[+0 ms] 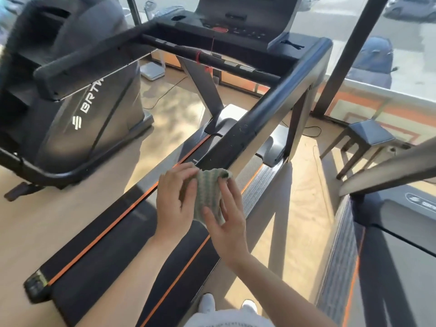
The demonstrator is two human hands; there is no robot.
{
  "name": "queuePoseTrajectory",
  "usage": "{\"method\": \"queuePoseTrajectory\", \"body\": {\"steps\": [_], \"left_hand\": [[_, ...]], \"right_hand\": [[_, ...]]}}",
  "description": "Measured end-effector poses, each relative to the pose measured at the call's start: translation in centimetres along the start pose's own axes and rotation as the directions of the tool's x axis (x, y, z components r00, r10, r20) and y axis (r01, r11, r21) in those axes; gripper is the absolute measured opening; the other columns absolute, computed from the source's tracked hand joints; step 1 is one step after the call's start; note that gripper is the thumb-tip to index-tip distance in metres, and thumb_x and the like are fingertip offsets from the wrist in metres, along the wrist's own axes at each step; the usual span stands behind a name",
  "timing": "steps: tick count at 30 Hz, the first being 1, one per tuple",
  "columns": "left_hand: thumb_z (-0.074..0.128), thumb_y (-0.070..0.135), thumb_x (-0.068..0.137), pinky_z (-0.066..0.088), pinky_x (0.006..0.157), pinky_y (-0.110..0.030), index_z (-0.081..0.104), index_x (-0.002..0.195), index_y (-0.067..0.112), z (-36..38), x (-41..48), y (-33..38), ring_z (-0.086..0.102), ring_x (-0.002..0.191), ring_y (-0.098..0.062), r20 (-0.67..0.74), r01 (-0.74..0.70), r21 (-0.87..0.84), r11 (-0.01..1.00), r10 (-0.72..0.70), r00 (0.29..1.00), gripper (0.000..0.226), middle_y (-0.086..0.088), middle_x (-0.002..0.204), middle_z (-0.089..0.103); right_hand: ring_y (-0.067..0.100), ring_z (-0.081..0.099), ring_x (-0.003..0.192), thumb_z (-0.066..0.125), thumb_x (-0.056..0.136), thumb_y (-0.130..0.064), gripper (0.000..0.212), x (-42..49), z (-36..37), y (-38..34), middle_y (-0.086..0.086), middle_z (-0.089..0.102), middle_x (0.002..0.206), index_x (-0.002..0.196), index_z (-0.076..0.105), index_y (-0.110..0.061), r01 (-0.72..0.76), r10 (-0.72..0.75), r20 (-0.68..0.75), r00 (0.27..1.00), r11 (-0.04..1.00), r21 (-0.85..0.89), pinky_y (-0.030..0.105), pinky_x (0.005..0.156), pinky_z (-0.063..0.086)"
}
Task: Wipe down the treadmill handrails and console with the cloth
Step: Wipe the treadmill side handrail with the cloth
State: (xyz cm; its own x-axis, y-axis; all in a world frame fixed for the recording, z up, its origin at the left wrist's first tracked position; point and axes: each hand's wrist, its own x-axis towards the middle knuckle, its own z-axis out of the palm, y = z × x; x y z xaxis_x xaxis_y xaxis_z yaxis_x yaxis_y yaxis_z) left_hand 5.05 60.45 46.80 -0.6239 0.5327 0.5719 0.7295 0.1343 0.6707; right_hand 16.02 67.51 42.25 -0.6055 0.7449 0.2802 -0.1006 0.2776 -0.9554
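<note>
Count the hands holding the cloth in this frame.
2. The left hand grips the cloth along its left edge; the right hand holds its right side, thumb near the top corner. Both are at the near end of the right handrail. Neither is hidden.

My left hand (175,197) grips the green-striped cloth (208,193) at its 9 o'clock edge. My right hand (227,223) pinches its 4 o'clock side, beside the handrail's (271,109) near end. The console (224,27) sits at 12 o'clock.
</note>
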Motion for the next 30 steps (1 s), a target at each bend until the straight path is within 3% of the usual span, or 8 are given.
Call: {"method": "queuePoseTrajectory", "body": {"steps": [3,6,10,15,20,22,26,30], "left_hand": [[0.040,0.023,0.107,0.036,0.118,-0.050,0.048,0.148,0.015,0.7,-0.7,-1.2,0.036,0.147,-0.013,0.208,0.012,-0.070,0.997,0.003,0.978,0.042,0.000,0.158,0.042],[0.034,0.027,0.109,0.032,0.121,-0.052,0.034,0.155,0.021,0.9,-0.1,-1.8,0.026,0.153,-0.017,0.319,0.005,-0.108,0.994,0.030,0.947,0.047,-0.001,0.166,0.028],[0.034,0.031,0.108,0.030,0.122,-0.050,0.040,0.155,0.018,0.3,2.5,-1.9,0.027,0.153,-0.013,0.451,0.038,-0.129,0.991,0.025,0.892,0.049,0.006,0.165,0.030],[0.037,0.030,0.106,0.020,0.126,-0.034,0.037,0.157,0.024,0.7,6.7,-1.6,0.017,0.153,0.003,0.632,0.069,-0.140,0.988,0.035,0.774,0.052,0.018,0.168,0.018],[0.044,0.028,0.109,0.009,0.121,-0.016,0.028,0.154,0.042,2.6,11.1,-1.0,0.009,0.145,0.020,0.790,0.243,-0.153,0.958,-0.030,0.612,0.050,0.027,0.166,0.009],[0.043,0.027,0.110,0.005,0.123,-0.017,0.022,0.154,0.045,3.9,12.8,-0.9,0.005,0.145,0.021,0.823,0.275,-0.115,0.955,-0.063,0.565,0.053,0.027,0.166,0.007],[0.040,0.036,0.110,0.008,0.127,-0.028,0.014,0.163,0.035,7.5,15.9,-0.5,0.010,0.151,0.008,0.821,0.311,-0.029,0.950,-0.155,0.549,0.059,0.024,0.166,0.011],[0.039,0.040,0.109,0.010,0.122,-0.026,0.012,0.163,0.028,11.4,18.9,0.7,0.015,0.149,0.000,0.791,0.227,0.048,0.973,-0.176,0.586,0.061,0.019,0.159,0.020]], "right_hand": [[0.007,0.011,0.155,0.060,0.098,-0.017,0.068,0.1,0.7,-0.2,0.005,0.014,0.169,0.158,0.027,-0.021,-0.006,0.009,0.047,0.999,0.998,-0.066,0.020,0.120,0.026],[0.001,0.003,0.155,0.050,0.104,-0.027,0.063,0.8,1.3,-0.1,0.002,0.005,0.171,0.159,0.020,-0.025,-0.069,0.072,0.057,0.996,0.996,-0.062,0.010,0.117,0.016],[0.006,-0.001,0.156,0.047,0.104,-0.033,0.065,1.8,1.5,0.2,-0.001,0.002,0.171,0.161,0.016,-0.024,-0.070,0.072,0.027,0.997,0.996,-0.058,0.018,0.123,0.011],[0.005,-0.003,0.156,0.048,0.100,-0.048,0.069,3.9,1.5,-0.2,-0.011,0.000,0.170,0.159,0.014,-0.035,-0.096,0.096,-0.023,0.995,0.995,0.018,0.039,0.128,0.010],[-0.005,-0.005,0.152,0.049,0.096,-0.055,0.075,7.8,0.1,0.0,-0.019,-0.001,0.169,0.161,0.017,-0.036,-0.181,0.187,-0.065,0.980,0.979,0.096,0.042,0.129,0.009],[-0.008,-0.008,0.151,0.047,0.097,-0.058,0.076,9.5,-0.5,0.6,-0.022,-0.003,0.168,0.161,0.011,-0.038,-0.191,0.197,-0.063,0.978,0.977,0.090,0.043,0.128,0.007],[-0.007,-0.017,0.149,0.033,0.098,-0.066,0.075,13.4,-2.3,1.8,-0.026,-0.011,0.166,0.160,-0.004,-0.043,-0.192,0.190,-0.074,0.979,0.981,-0.021,0.047,0.128,0.002],[-0.006,-0.018,0.150,0.026,0.097,-0.070,0.072,17.5,-5.1,2.5,-0.024,-0.014,0.166,0.155,-0.011,-0.049,-0.203,0.198,-0.062,0.978,0.975,-0.090,0.051,0.126,-0.001]]}}
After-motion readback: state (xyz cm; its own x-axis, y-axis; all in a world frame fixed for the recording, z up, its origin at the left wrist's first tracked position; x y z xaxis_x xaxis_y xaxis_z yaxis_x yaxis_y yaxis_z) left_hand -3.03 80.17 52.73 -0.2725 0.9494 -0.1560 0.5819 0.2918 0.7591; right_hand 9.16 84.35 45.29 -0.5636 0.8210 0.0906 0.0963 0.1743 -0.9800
